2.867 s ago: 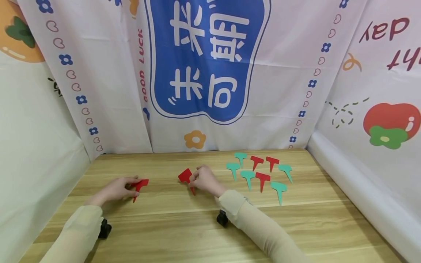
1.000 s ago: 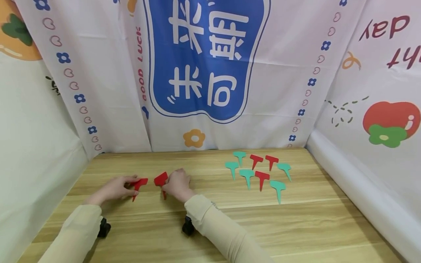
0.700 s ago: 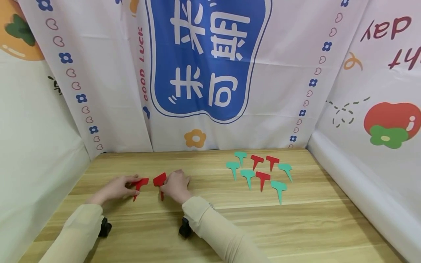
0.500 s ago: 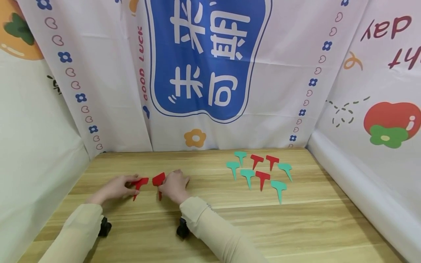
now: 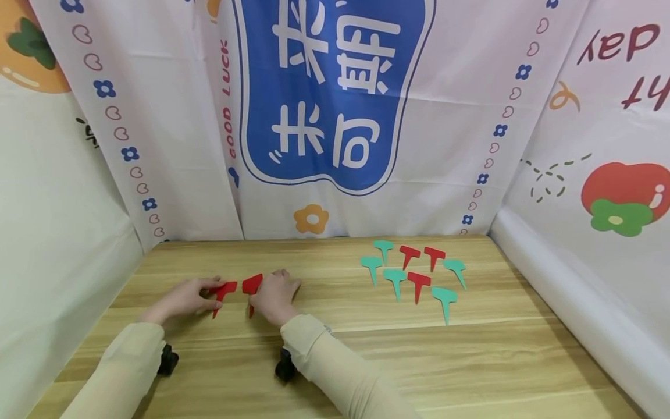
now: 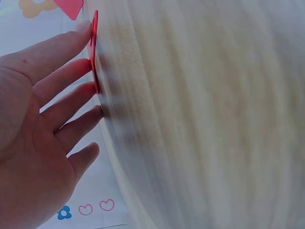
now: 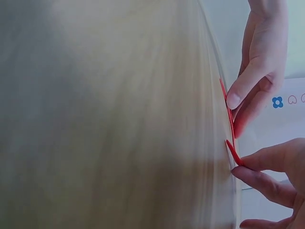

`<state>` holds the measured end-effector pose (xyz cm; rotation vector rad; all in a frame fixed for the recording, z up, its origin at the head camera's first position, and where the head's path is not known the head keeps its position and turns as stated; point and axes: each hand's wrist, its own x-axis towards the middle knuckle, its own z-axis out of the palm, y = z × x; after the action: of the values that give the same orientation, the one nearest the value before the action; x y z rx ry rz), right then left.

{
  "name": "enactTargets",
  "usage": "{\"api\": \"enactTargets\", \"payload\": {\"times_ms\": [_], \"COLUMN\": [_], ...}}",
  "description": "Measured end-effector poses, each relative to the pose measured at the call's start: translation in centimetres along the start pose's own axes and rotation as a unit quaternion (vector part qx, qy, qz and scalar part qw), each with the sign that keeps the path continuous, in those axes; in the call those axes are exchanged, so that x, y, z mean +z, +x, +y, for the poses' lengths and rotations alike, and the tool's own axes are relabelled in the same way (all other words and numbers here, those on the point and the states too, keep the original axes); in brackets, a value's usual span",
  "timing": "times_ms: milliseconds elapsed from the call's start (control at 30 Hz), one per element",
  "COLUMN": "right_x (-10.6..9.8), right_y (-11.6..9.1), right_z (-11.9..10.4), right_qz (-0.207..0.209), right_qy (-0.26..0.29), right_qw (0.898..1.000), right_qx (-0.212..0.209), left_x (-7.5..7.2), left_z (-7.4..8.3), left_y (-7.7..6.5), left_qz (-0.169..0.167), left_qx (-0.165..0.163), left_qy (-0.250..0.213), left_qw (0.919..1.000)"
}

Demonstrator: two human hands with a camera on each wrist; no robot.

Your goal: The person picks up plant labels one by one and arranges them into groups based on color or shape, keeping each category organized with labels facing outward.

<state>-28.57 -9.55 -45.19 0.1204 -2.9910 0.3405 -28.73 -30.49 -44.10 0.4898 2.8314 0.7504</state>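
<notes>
On the left of the table, a red T-shaped plant label (image 5: 226,288) lies under the fingertips of my left hand (image 5: 183,299). The left wrist view has those fingers (image 6: 62,76) fairly straight, with their tips against the thin red label (image 6: 95,52). Just to the right, my right hand (image 5: 275,297) pinches a second red plant label (image 5: 252,284) by its stem, its head tilted. A small gap parts the two labels in the head view. In the right wrist view, thumb and finger hold the second label (image 7: 232,151), one end angled up beside the first.
Several green plant labels (image 5: 444,298) and three red plant labels (image 5: 419,280) lie spread over the right back of the wooden table (image 5: 445,372). A printed white cloth (image 5: 445,145) stands behind the table, and pale cloth sides flank it.
My right hand has carried its red label leftward from mid-table until close to the other red label, sliding slightly further left in the last half second. My left hand stays in place.
</notes>
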Motion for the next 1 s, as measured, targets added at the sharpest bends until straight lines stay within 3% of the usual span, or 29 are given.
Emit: {"api": "enactTargets", "payload": {"times_ms": [1000], "right_x": [-0.08], "right_y": [-0.09], "right_z": [-0.86], "right_qz": [-0.018], "right_qy": [-0.002], "right_qw": [1.0], "right_qx": [0.01], "left_x": [-0.08], "left_z": [0.15], "left_y": [-0.06], "left_qz": [-0.002], "left_qx": [-0.007], "left_qy": [0.003], "left_qw": [1.0]}}
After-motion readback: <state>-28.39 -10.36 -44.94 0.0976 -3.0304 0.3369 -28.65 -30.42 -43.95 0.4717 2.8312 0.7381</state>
